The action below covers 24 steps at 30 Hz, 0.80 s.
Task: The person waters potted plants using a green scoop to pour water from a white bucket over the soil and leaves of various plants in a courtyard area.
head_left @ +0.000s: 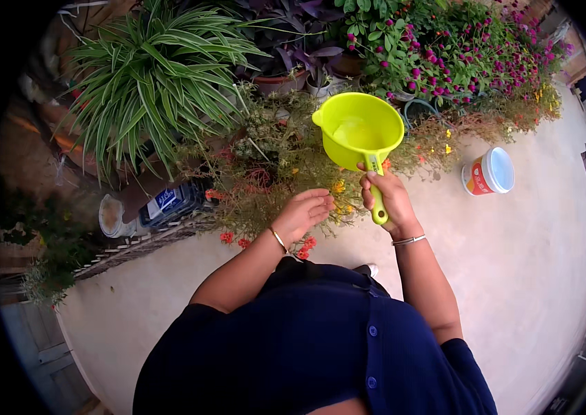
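A bright yellow-green water ladle (359, 128) with a pouring lip is held out over the flowers, its bowl facing up. My right hand (388, 197) is wrapped round its handle, whose holed end shows below the fingers. Something clear or pale, perhaps a little water, shows at the bottom of the bowl. To the left, my left hand (305, 214) hangs in the air with its fingers extended and nothing in it. Beneath and ahead of both hands spread thin-stemmed plants (258, 173) with orange, red and yellow blossoms.
A white bucket (490, 171) with an orange-red label stands on the pale floor (514, 277) to the right. At the far left are a spider plant (154, 83), a dark blue container (172, 205) and a whitish tub (111, 216). Purple-leaved plants (300, 48) and magenta flowers (431, 62) line the back.
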{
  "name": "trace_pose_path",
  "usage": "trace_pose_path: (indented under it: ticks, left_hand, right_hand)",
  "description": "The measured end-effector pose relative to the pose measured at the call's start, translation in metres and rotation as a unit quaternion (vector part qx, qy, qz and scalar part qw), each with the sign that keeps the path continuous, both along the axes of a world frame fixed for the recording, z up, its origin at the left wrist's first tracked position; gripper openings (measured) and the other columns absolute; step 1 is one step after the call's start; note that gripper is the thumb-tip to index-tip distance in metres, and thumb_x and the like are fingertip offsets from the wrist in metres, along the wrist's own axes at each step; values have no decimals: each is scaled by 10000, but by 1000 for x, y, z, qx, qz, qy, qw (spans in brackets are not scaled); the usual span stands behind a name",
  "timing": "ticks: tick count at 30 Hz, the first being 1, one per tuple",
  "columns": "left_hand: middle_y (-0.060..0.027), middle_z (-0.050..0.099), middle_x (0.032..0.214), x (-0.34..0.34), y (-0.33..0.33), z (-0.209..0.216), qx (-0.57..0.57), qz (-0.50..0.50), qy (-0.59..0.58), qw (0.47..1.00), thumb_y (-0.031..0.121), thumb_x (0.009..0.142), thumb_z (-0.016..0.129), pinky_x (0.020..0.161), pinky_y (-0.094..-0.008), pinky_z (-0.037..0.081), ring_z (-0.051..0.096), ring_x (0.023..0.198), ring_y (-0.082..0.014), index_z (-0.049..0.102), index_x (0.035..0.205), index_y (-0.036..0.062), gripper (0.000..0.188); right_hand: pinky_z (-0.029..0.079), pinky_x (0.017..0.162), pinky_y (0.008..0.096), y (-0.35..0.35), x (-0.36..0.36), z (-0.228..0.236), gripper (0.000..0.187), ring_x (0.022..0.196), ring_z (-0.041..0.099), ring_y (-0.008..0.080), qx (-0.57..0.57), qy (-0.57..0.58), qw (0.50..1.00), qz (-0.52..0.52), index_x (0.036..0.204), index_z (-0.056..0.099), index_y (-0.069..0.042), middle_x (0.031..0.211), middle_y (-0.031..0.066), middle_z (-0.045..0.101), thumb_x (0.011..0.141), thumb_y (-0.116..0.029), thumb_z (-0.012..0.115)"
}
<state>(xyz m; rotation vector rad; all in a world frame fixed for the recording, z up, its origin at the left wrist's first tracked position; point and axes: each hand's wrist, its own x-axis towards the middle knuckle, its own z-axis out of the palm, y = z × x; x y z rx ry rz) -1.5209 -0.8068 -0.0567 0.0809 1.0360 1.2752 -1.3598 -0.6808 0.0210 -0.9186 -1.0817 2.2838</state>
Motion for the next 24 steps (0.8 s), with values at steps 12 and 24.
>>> trace_pose_path:
  ticks: [12, 24]
  left_hand:
    - [-108, 549, 1116, 241, 235, -11, 30, -32, -71, 997, 227, 887, 495, 921, -370, 401, 528, 1047, -232, 517, 1090, 47, 272]
    - [-164, 528, 1137, 521, 561, -110, -39, -251, -115, 960, 206, 929, 391, 981, -394, 381, 495, 1091, -271, 489, 1111, -6, 295]
  right_hand:
    - [417, 489, 227, 123, 271, 10, 324, 496, 492, 114, 27, -6, 999, -26, 1165, 448, -4, 702, 49, 524, 942, -238, 419]
    - [449, 569, 244, 362, 536, -96, 263, 641, 520, 111, -22, -91, 972, -215, 1104, 473, 20, 764, 47, 519, 879, -112, 439]
